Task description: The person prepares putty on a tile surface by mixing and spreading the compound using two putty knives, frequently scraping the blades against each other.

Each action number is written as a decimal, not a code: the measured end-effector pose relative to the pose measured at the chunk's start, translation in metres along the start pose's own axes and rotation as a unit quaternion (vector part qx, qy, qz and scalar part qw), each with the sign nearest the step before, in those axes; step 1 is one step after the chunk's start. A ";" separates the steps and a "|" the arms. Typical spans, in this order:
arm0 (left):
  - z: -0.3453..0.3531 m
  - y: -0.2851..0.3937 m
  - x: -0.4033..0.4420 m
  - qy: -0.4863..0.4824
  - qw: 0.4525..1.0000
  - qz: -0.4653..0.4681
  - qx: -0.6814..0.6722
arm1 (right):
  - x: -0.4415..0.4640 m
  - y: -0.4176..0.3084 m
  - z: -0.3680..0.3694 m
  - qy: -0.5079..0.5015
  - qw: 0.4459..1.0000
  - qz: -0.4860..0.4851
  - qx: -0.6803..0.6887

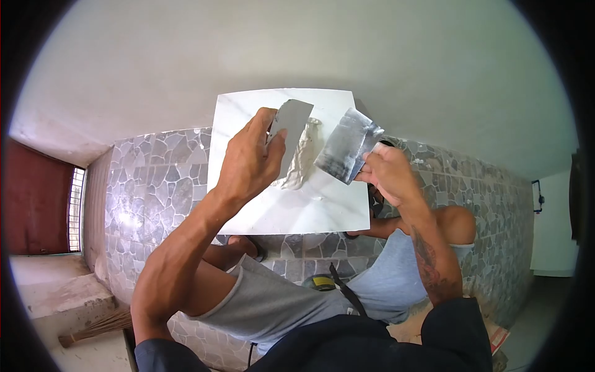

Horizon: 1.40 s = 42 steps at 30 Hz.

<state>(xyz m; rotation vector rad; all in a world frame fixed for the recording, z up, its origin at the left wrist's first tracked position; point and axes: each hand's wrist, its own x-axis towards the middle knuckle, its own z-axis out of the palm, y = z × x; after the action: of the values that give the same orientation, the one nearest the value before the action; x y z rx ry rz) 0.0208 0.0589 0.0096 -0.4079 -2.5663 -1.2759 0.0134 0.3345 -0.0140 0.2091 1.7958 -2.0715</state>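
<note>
My left hand (251,155) is closed around a flat grey putty scraper (293,124), tilted above the white board (248,214). The fingers wrap its left edge and the thumb presses on its face. In my right hand (387,173) I pinch a second metal putty scraper (347,146) by its lower right edge; whitish smears cover its face. It is held over the right side of the board. A ridged strip of whitish-grey putty (302,161) lies on the board between the two scrapers, partly hidden by the left one.
A plain wall (297,43) rises right behind the board. The floor has a stone-pattern tile (161,164). My bent legs in grey shorts (273,297) flank the board. A broom (96,325) lies at lower left, near a dark red door (40,198).
</note>
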 end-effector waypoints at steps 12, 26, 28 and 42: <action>0.014 0.011 -0.005 -0.006 0.999 -0.021 -0.039 | 0.030 0.021 0.027 0.088 0.964 -0.140 -0.209; 0.031 0.024 -0.015 0.006 0.993 0.100 0.061 | 0.044 0.012 0.076 0.171 0.923 -0.186 -0.291; 0.033 0.026 -0.017 -0.005 0.991 0.109 0.083 | 0.040 0.010 0.081 0.167 0.929 -0.182 -0.274; 0.020 -0.003 0.005 0.052 0.985 0.096 0.132 | 0.013 0.006 0.065 0.065 0.987 -0.136 -0.063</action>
<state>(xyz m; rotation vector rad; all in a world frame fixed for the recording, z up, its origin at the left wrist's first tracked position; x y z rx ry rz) 0.0131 0.0740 -0.0031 -0.5042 -2.4935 -0.8547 0.0127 0.2679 -0.0137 0.0666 2.1301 -2.1564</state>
